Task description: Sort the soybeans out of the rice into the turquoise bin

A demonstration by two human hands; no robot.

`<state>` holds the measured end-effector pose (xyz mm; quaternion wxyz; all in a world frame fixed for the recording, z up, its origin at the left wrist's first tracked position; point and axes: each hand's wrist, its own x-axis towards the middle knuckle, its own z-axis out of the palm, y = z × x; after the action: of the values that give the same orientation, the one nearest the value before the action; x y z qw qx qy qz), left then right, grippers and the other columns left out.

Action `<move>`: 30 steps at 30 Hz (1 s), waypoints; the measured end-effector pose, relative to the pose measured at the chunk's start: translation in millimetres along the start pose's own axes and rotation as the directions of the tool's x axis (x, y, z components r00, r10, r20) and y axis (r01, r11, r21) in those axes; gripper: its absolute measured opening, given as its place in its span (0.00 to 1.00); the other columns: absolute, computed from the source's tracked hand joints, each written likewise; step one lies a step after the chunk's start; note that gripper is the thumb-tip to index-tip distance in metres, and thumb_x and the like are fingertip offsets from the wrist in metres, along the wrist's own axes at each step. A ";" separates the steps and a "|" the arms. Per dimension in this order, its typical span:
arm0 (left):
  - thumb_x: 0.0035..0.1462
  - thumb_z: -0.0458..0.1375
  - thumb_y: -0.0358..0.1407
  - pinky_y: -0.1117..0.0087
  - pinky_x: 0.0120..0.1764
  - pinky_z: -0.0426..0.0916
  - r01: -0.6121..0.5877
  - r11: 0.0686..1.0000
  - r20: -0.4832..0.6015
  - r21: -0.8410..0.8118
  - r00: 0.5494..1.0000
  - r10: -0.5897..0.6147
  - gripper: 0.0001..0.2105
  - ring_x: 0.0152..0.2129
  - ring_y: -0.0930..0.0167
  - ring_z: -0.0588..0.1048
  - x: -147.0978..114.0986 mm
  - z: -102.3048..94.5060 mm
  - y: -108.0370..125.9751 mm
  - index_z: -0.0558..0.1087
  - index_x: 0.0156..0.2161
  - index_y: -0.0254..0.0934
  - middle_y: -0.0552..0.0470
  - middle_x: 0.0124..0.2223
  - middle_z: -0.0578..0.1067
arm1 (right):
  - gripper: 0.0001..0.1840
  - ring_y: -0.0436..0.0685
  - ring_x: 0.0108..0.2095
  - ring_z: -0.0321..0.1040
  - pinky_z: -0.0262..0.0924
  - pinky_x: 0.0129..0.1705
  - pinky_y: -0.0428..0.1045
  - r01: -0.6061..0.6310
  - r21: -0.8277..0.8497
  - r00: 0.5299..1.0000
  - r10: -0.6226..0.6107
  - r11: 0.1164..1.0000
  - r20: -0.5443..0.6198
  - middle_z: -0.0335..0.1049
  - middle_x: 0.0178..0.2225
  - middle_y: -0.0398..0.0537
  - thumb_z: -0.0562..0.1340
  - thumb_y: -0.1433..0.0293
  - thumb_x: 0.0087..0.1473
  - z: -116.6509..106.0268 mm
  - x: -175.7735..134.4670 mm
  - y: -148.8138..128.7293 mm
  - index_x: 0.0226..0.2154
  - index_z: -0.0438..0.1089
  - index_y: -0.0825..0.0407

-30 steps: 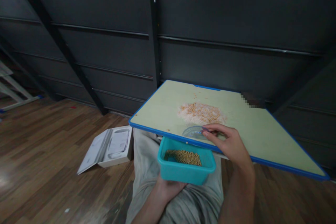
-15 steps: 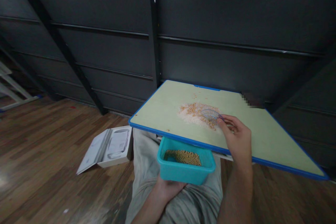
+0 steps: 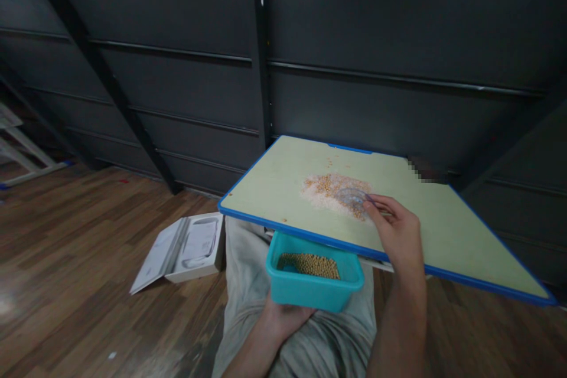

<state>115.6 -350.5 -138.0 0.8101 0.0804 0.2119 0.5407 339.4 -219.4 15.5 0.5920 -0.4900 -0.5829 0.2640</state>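
My right hand (image 3: 396, 225) pinches the handle of a small, round, see-through strainer (image 3: 352, 196). Its bowl lies low in a spread of white rice (image 3: 319, 196) mixed with soybeans (image 3: 326, 182), on a pale yellow-green board (image 3: 261, 189) with a blue rim. Just below the board's near edge, my left hand (image 3: 287, 316) supports a teal plastic tub (image 3: 305, 292) from underneath, above my lap. More soybeans (image 3: 316, 266) cover part of the tub's floor. The left fingers are mostly hidden beneath the tub.
An open white box (image 3: 197, 245) with its lid folded out lies on the wooden floor (image 3: 88, 260) to the left. A dark panelled wall (image 3: 195, 88) stands behind the board. A blurred-out dark object (image 3: 427, 171) sits at the board's far right edge.
My right hand has shifted slightly left, carrying the strainer a little further left and down into the pile. The tub and left hand stay in place.
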 end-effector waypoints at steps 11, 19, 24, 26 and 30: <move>0.63 0.79 0.47 0.40 0.83 0.65 0.001 1.000 -0.019 -0.028 1.000 -0.001 0.28 0.81 0.42 0.72 2.1 -0.3 -0.7 0.87 0.66 0.43 0.41 0.69 0.89 | 0.28 0.70 0.41 0.88 0.82 0.42 0.61 0.034 -0.014 0.996 -0.033 0.999 0.079 0.93 0.43 0.60 0.80 0.43 0.60 1.2 -0.7 0.1 0.45 0.91 0.49; 0.67 0.76 0.43 0.38 0.85 0.61 0.000 1.000 0.039 -0.025 0.999 0.001 0.22 0.81 0.45 0.72 2.4 -4.1 -1.4 0.87 0.63 0.44 0.42 0.68 0.90 | 0.26 0.72 0.42 0.88 0.83 0.47 0.64 0.000 -0.005 0.998 0.000 1.000 0.056 0.93 0.43 0.61 0.80 0.45 0.57 1.7 0.2 0.1 0.44 0.90 0.50; 0.66 0.77 0.40 0.40 0.84 0.63 -0.010 1.000 0.016 -0.030 1.000 0.010 0.20 0.80 0.45 0.74 1.8 0.1 -1.4 0.88 0.62 0.45 0.44 0.65 0.92 | 0.27 0.72 0.41 0.88 0.82 0.46 0.65 -0.026 0.003 0.995 0.025 1.000 0.093 0.93 0.42 0.60 0.81 0.45 0.55 2.5 -0.4 0.4 0.44 0.90 0.50; 0.65 0.78 0.40 0.41 0.84 0.64 -0.015 0.999 0.012 -0.035 1.000 0.015 0.21 0.79 0.45 0.76 1.9 0.8 -1.5 0.88 0.62 0.45 0.43 0.64 0.92 | 0.27 0.71 0.40 0.88 0.82 0.45 0.64 -0.032 0.012 0.996 0.030 0.999 0.089 0.93 0.42 0.61 0.81 0.45 0.55 2.2 -0.9 -0.2 0.44 0.90 0.50; 0.63 0.80 0.44 0.43 0.83 0.66 -0.012 1.000 -0.011 -0.014 1.000 0.012 0.22 0.77 0.45 0.78 1.0 1.6 -1.5 0.89 0.60 0.45 0.44 0.63 0.92 | 0.26 0.70 0.39 0.87 0.81 0.43 0.62 -0.032 0.026 0.996 0.030 0.999 0.087 0.92 0.40 0.60 0.81 0.47 0.54 1.8 -2.2 -3.0 0.44 0.91 0.51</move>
<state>117.9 -350.0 -137.4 0.8063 0.0732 0.2122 0.5473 336.5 -222.0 16.9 0.5687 -0.4789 -0.5966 0.3022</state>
